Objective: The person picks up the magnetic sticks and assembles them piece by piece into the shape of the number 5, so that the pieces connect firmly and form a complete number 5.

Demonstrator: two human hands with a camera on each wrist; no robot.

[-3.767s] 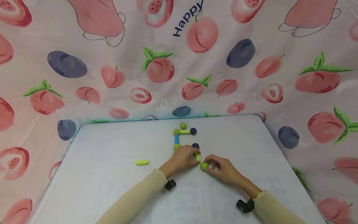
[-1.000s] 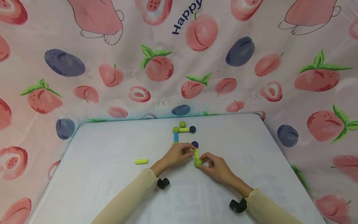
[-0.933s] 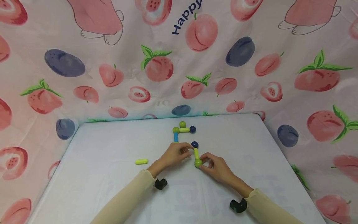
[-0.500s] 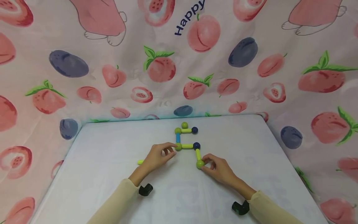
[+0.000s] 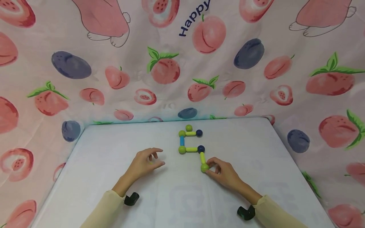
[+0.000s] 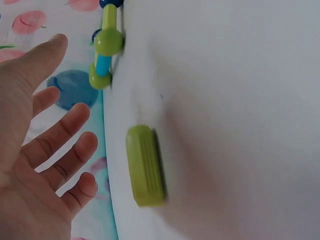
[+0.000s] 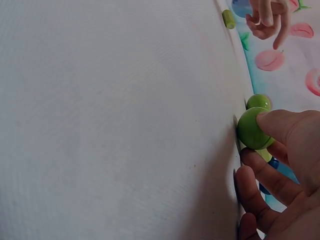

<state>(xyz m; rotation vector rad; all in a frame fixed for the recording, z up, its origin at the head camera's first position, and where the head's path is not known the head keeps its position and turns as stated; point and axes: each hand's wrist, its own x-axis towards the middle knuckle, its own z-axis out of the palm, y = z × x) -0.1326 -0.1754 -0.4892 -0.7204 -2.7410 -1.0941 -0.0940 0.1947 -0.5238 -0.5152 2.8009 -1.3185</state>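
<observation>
My right hand [image 5: 225, 172] pinches a green ball [image 7: 254, 129] between thumb and fingers. From that ball a yellow-green rod [image 5: 202, 157] runs to a dark blue ball [image 5: 201, 148]. Another yellow-green rod [image 5: 191, 149] links it to a green ball [image 5: 182, 149], and a blue rod [image 5: 182, 141] joins that one to a further green ball [image 5: 182, 133]. My left hand [image 5: 142, 163], fingers spread and holding nothing, hovers left of the chain. Beside it lies a loose yellow-green rod [image 6: 145, 166], nearly hidden behind the hand in the head view.
At the chain's far end, a yellow-green rod [image 5: 190, 133] leads to a dark blue ball [image 5: 199, 133]. One green ball [image 5: 188, 128] sits just behind it. The white table [image 5: 242, 139] ends at a fruit-print cloth [image 5: 128, 47].
The right hand has brought its green ball against the rod's end. My left hand has let go of the rod and moved left towards the loose rod.
</observation>
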